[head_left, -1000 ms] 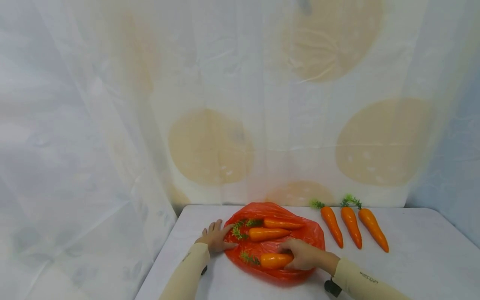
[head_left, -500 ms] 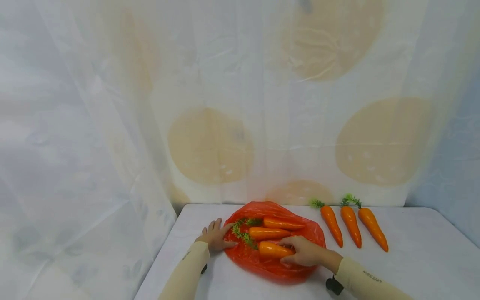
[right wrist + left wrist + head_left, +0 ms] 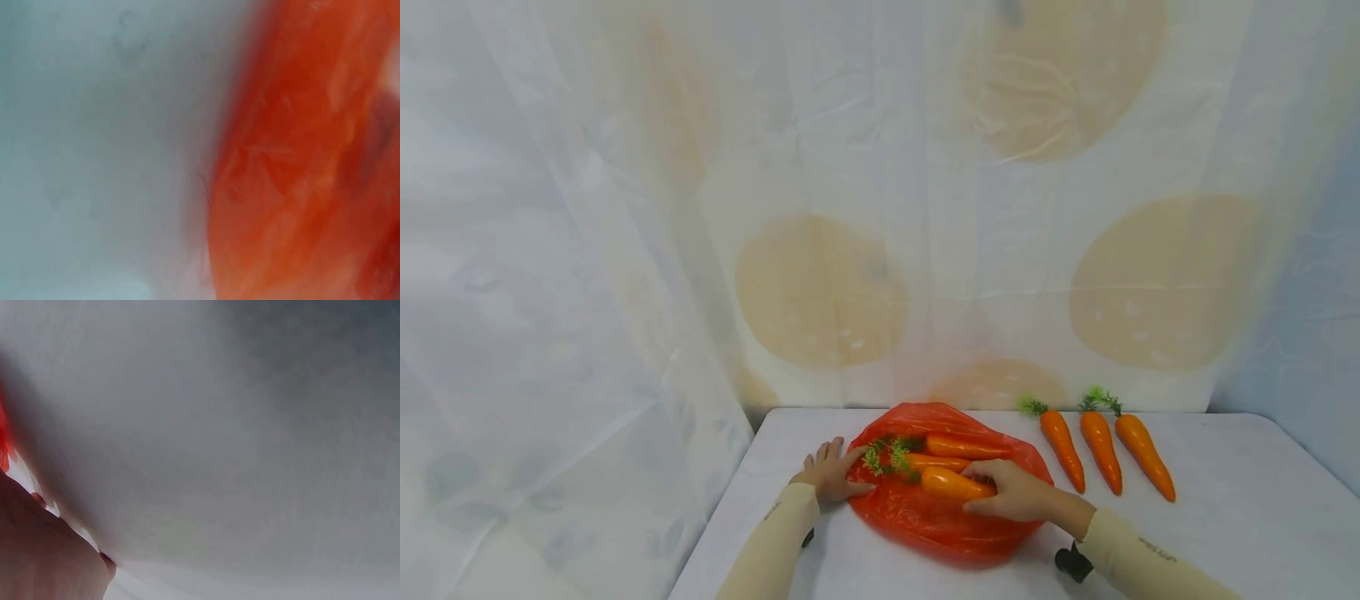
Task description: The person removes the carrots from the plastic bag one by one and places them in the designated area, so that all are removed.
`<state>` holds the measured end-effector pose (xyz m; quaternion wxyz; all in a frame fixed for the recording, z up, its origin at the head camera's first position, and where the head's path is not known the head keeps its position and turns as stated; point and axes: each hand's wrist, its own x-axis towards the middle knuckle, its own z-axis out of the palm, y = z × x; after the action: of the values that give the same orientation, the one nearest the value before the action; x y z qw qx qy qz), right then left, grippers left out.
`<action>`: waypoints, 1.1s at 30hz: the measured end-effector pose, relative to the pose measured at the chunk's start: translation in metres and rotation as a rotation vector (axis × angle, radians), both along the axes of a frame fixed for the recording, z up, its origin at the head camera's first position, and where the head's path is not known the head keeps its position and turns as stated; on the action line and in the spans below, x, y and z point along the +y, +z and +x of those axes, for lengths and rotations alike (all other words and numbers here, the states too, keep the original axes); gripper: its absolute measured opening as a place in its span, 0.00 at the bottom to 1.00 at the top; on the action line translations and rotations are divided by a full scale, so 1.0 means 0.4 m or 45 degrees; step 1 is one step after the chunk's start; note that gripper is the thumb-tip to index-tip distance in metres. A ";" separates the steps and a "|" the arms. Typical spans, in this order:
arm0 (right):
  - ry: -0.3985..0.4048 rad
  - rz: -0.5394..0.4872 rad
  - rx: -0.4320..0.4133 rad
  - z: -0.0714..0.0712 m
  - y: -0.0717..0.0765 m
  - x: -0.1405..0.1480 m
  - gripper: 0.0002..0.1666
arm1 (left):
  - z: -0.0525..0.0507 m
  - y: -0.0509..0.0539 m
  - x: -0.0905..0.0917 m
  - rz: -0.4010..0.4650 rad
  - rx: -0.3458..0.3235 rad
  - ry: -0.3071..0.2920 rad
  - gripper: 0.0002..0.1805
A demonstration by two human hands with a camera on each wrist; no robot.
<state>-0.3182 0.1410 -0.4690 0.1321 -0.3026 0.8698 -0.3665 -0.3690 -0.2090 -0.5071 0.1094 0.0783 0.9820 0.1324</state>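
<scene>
In the head view a red plastic bag [image 3: 932, 533] lies flat on the table. My right hand [image 3: 1022, 493] grips the thick orange body of a carrot [image 3: 951, 483] over the bag; its tip is hidden in the hand. Just beyond it, two more carrots with green leafy tops lie on the bag, a middle carrot [image 3: 936, 462] and a far carrot [image 3: 966, 446]. At the bag's left edge rests my left hand [image 3: 829, 478], fingers spread and thumb touching the red plastic. The right wrist view is mostly blurred bag [image 3: 275, 187] and table.
To the right of the bag three carrots lie side by side: a left one [image 3: 1063, 450], a middle one [image 3: 1101, 450] and a right one [image 3: 1145, 457]. The white table [image 3: 1232, 500] ends at a patterned curtain [image 3: 985, 250] behind.
My right hand has moved the near carrot away from me across the bag, up beside the other two. It now partly covers the middle one. The left hand has stayed put.
</scene>
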 end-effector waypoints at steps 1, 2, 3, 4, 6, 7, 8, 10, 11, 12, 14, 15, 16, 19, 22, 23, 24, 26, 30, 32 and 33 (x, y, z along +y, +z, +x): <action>-0.010 -0.004 0.000 -0.001 0.003 0.002 0.20 | 0.001 0.004 0.001 -0.003 -0.006 0.001 0.46; -0.018 -0.009 0.000 -0.003 0.007 0.005 0.19 | 0.003 0.008 0.002 -0.002 -0.005 0.005 0.46; -0.028 -0.014 0.003 -0.005 0.010 0.007 0.19 | 0.004 0.012 0.003 0.000 -0.006 0.007 0.45; -0.033 -0.024 0.009 -0.006 0.015 0.010 0.19 | 0.005 0.016 0.004 0.005 0.007 0.006 0.45; -0.053 -0.034 0.031 -0.009 0.023 0.015 0.19 | 0.006 0.022 0.004 -0.004 0.017 0.007 0.45; -0.066 -0.039 0.036 -0.009 0.026 0.018 0.20 | 0.006 0.023 0.003 -0.009 0.021 0.005 0.45; -0.083 -0.043 0.042 -0.011 0.030 0.021 0.20 | 0.006 0.024 0.003 -0.003 0.028 0.002 0.45; -0.116 -0.051 0.042 -0.012 0.033 0.027 0.21 | 0.005 0.025 0.002 0.006 0.031 -0.003 0.44; -0.134 -0.055 0.038 -0.013 0.034 0.030 0.21 | 0.005 0.024 0.001 0.009 0.023 0.003 0.45; -0.151 -0.063 0.028 -0.014 0.034 0.034 0.22 | 0.005 0.022 0.001 0.016 0.019 0.006 0.45; -0.190 -0.078 0.014 -0.017 0.035 0.043 0.23 | 0.003 0.017 0.000 0.024 0.011 0.013 0.45; -0.213 -0.098 -0.007 -0.017 0.035 0.048 0.25 | 0.002 0.013 0.000 0.012 0.004 0.010 0.44; -0.236 -0.118 -0.023 -0.018 0.036 0.054 0.28 | 0.001 0.009 -0.001 0.012 0.009 0.004 0.44; -0.282 -0.169 -0.066 -0.019 0.040 0.072 0.33 | -0.002 -0.003 0.000 -0.015 0.018 -0.011 0.44; -0.284 -0.196 -0.076 -0.018 0.042 0.086 0.33 | -0.002 -0.008 0.002 -0.022 0.027 -0.016 0.44; -0.276 -0.193 -0.072 -0.018 0.042 0.090 0.33 | -0.001 -0.006 0.003 -0.021 0.024 -0.012 0.44; -0.274 -0.191 -0.080 -0.017 0.042 0.093 0.33 | 0.000 -0.003 0.004 -0.020 0.022 -0.010 0.44; -0.271 -0.190 -0.117 -0.014 0.040 0.099 0.31 | 0.002 0.004 0.006 -0.010 0.009 -0.009 0.44; -0.292 -0.167 -0.236 -0.003 0.033 0.108 0.28 | 0.006 0.015 0.007 -0.007 -0.010 -0.008 0.44; -0.304 -0.145 -0.260 0.001 0.030 0.110 0.27 | 0.007 0.017 0.006 -0.016 -0.008 -0.012 0.43; -0.312 -0.138 -0.263 0.003 0.028 0.111 0.28 | 0.007 0.018 0.005 -0.013 0.001 -0.011 0.43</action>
<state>-0.3171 0.1854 -0.4579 0.1586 -0.1616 0.8611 -0.4553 -0.3661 -0.2068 -0.5000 0.1101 0.0820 0.9824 0.1268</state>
